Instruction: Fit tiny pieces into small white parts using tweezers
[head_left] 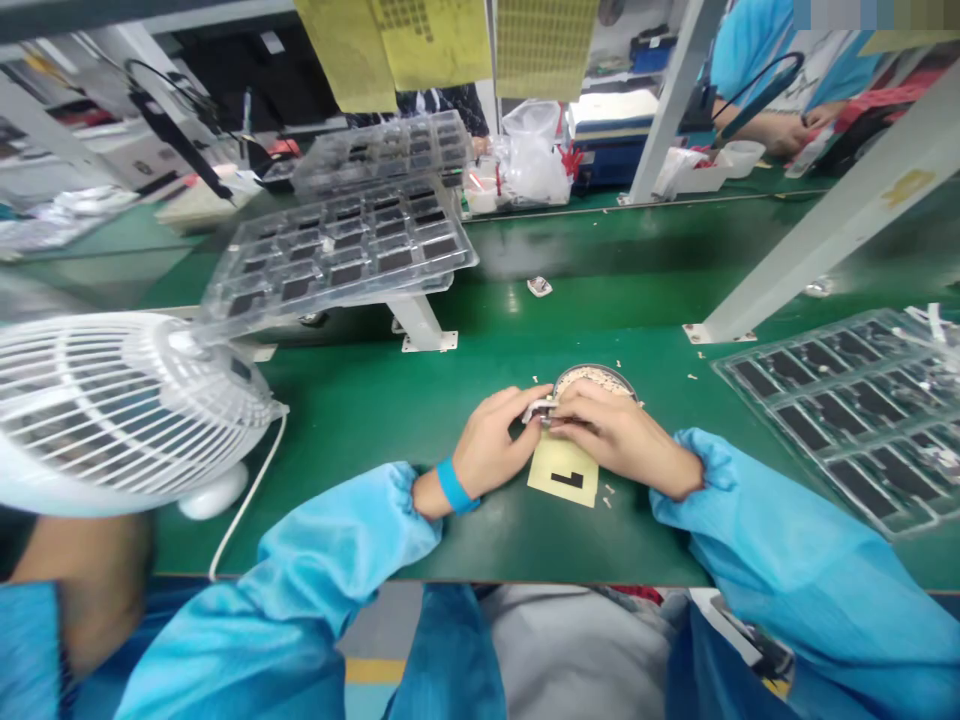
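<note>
On the green workbench I saw my left hand and right hand pinched together around a small white part, just over the yellow card, beside a round dish.

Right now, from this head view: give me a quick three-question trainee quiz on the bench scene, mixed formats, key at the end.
1. True or false: both hands, left hand and right hand, meet on the small white part.
2. Which lies under the hands? A) pale yellow card with a black mark B) red cloth C) metal ruler
3. Fill in: the white desk fan stands on the person's ____ side.

Key: 1 true; 2 A; 3 left. The round dish of small pale pieces sits just beyond the hands on the green bench mat.
</note>
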